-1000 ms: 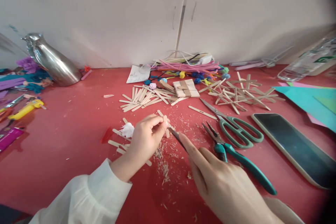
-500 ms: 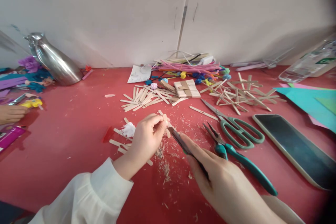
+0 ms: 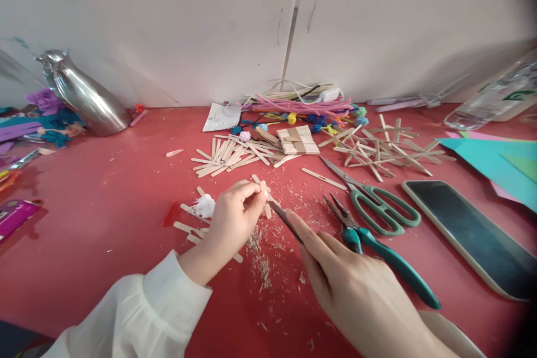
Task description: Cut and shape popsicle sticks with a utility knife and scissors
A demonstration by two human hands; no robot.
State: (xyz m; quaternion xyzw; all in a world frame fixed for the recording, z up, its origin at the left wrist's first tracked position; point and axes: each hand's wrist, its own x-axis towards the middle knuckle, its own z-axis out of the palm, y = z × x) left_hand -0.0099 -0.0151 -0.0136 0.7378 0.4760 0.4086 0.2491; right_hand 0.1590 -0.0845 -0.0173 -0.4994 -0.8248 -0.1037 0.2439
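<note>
"Two bare hands at work — what is each one holding?"

"The left hand (image 3: 235, 212) is closed, thumb and fingertips pinched on a small craft stick (image 3: 263, 185) near the middle of the red table (image 3: 126, 207). The right hand (image 3: 356, 285) is wrapped round a narrow dark blade (image 3: 283, 217), index finger laid along it."

"Do the hands touch?"

"No, they're apart, but the blade's tip meets the wood right beside the left fingertips. Another stick (image 3: 268, 211) crosses behind; whether it's pinched too, I can't tell."

"And beneath?"

"Pale shavings (image 3: 262, 268), scattered between the hands and towards the near edge. A white clump (image 3: 204, 206) sits on some sticks just beside the left hand."

"What about the other side?"

"Green-handled scissors (image 3: 356, 185) and teal pliers (image 3: 351, 224) lie beyond the right hand, both slightly open. Then comes a phone (image 3: 465, 229), face up, with coloured paper (image 3: 495, 162) at the table's right edge."

"Anything along the far edge?"

"Plenty — pink stems (image 3: 297, 106) in a heap, a written note (image 3: 222, 117) beside them, and a clear bottle (image 3: 486, 106) near the far right corner. A steel jug (image 3: 90, 98) stands towards the far left corner. Nearer lie a banded stack of sticks (image 3: 298, 141), a loose spread (image 3: 229, 154) and a tangled pile (image 3: 377, 151)."
</note>
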